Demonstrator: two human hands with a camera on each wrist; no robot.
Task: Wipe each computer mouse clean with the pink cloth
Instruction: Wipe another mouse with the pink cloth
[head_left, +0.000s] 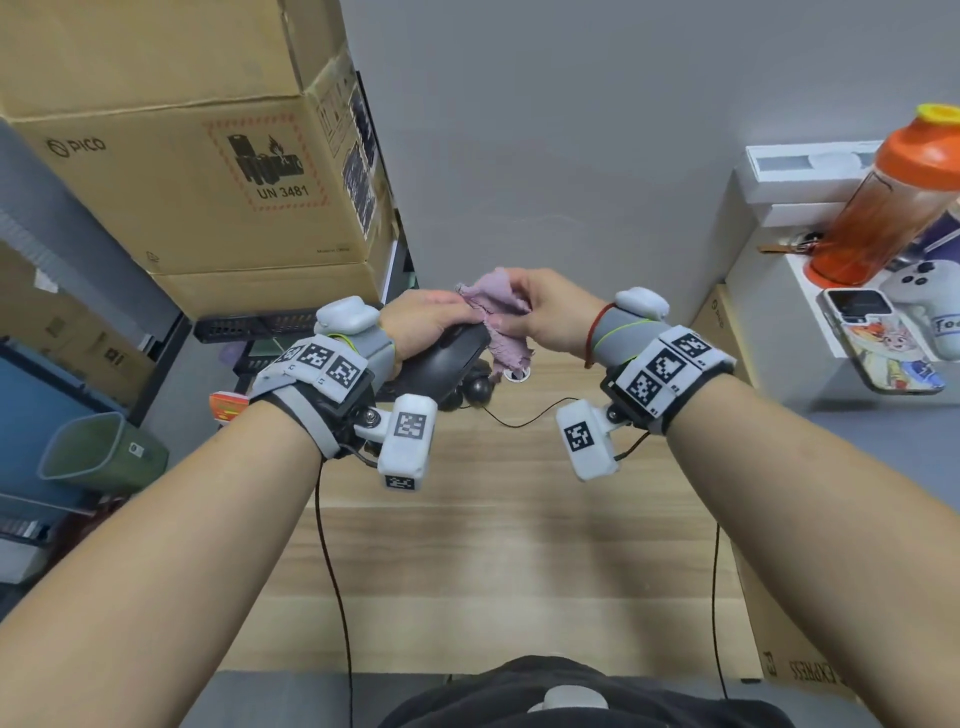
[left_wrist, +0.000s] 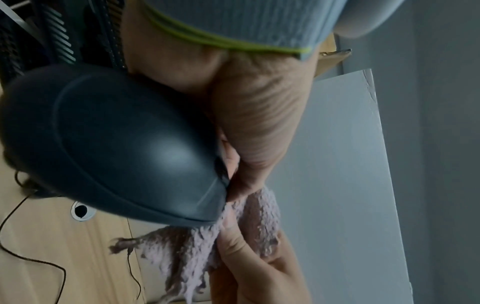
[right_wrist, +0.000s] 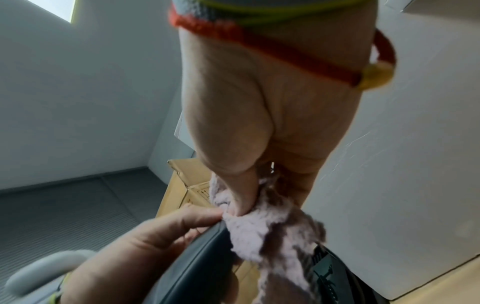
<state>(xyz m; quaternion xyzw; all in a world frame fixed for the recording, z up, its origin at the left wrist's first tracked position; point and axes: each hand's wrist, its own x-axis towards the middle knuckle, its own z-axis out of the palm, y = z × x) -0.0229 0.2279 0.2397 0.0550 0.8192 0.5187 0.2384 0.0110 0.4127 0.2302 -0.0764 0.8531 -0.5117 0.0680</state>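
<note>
Head view: both hands are raised above the light wood-grain surface. The left hand has its fingers curled round a smooth black plastic computer mouse, held clear of the surface with its rounded shell catching a soft glare (plain in the left wrist view). The right hand pinches a fuzzy, frayed pale pink cloth between thumb and fingers, bunched against the mouse's front edge, its ragged end hanging down. A second dark mouse lies on the surface just below, a thin black cable trailing from it.
</note>
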